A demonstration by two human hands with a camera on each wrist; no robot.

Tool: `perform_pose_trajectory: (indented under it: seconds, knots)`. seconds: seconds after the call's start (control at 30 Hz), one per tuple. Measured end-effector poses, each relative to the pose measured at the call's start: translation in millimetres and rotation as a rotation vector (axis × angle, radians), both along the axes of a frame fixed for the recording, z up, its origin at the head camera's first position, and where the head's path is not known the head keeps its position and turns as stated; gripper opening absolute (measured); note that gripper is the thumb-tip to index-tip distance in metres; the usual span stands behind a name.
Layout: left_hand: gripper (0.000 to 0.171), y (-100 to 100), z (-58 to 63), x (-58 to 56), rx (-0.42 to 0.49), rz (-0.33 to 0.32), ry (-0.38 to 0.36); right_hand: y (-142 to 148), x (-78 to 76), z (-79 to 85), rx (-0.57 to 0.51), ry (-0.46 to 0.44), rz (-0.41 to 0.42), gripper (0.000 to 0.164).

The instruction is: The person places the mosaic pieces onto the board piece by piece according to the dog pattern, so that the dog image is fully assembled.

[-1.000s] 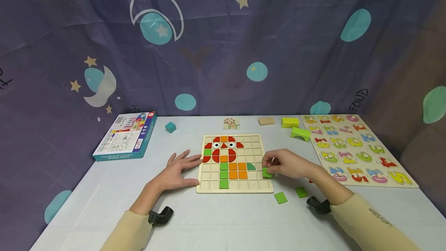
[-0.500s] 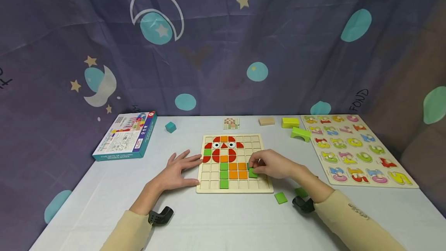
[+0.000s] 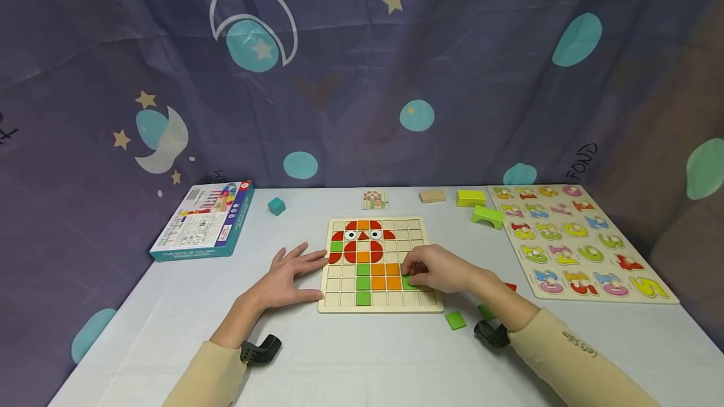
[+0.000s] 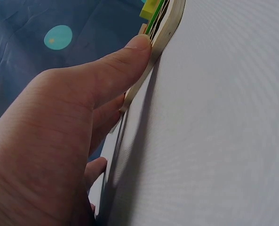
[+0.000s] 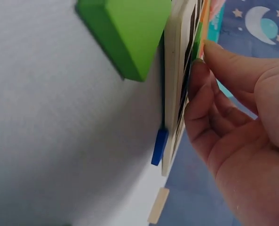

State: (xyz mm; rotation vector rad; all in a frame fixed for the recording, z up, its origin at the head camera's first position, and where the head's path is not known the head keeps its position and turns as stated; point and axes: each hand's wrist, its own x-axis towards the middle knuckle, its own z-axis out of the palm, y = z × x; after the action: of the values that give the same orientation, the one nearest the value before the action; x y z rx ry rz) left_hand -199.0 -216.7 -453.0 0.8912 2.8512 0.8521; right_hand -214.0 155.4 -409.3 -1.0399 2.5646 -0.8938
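Observation:
A wooden grid board [image 3: 339, 309] lies on the table, partly filled with red, orange and green tiles and two eye tiles. My left hand [image 3: 287, 279] rests at its left side, fingers spread, with the thumb against the board's edge [image 4: 170, 30] in the left wrist view. Over the right half of the board, my right hand [image 3: 444, 267] pinches a green square tile [image 3: 408, 284] just right of the orange squares. The right wrist view shows thumb and fingertips at the board surface; the quarter-round green tile beside them is mostly hidden by the fingers.
Loose green tiles [image 3: 455, 320] lie right of the board, near a red piece [image 3: 511, 286] partly behind the forearm. A blue piece [image 5: 159, 147] sits by the board's edge. A picture card [image 3: 376, 200], blocks [image 3: 471, 198], number puzzle [image 3: 577, 244] and box [image 3: 203, 222] stand around.
My right hand has moved left from the board's right edge with the green tile and lowered it beside the orange squares. The left hand has stayed still.

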Motion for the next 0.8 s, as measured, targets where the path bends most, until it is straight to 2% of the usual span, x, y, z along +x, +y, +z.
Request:
perform_pose_trajectory:
  seconds: [0.4, 0.8]
  knots:
    - [0.073, 0.6, -0.6, -0.5, 0.003, -0.001, -0.004, 26.5, 7.4, 12.0, -0.034, -0.065, -0.048, 0.013]
    - [0.073, -0.3, -0.4, 0.0, 0.008, 0.000, 0.008, 66.1, 28.1, 11.8, -0.069, -0.109, -0.051, 0.019]
